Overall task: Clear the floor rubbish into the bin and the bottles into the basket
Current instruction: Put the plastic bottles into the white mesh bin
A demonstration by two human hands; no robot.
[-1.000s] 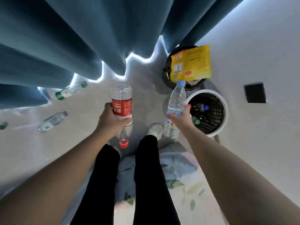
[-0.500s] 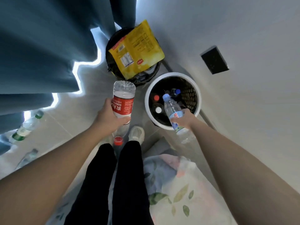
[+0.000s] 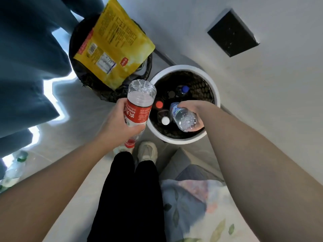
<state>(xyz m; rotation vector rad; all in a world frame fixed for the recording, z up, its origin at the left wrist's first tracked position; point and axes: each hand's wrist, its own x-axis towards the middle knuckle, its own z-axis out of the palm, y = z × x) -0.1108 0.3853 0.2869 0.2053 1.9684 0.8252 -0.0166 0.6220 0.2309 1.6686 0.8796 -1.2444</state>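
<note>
Floor [image 3: 83,105] by the wall [image 3: 262,102]: two bottles held at the white basket [image 3: 216,95].
Your right hand [image 3: 194,110] clamps its fingers on a clear bottle [image 3: 183,117] over the basket's mouth, above other bottles [image 3: 165,120] inside. Your left hand [image 3: 118,121] grips a red-label bottle [image 3: 139,105], cap down, just beside the rim. A yellow packet [image 3: 113,48] tops the black bin [image 3: 97,88].

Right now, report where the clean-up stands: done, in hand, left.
Done: several capped bottles sit in the white basket, and a yellow packet lies on top of the black bin. In hand: the right hand holds a blue-label bottle over the basket's mouth; the left hand grips a red-label bottle beside it. Left: loose bottles on the floor at far left.
</note>
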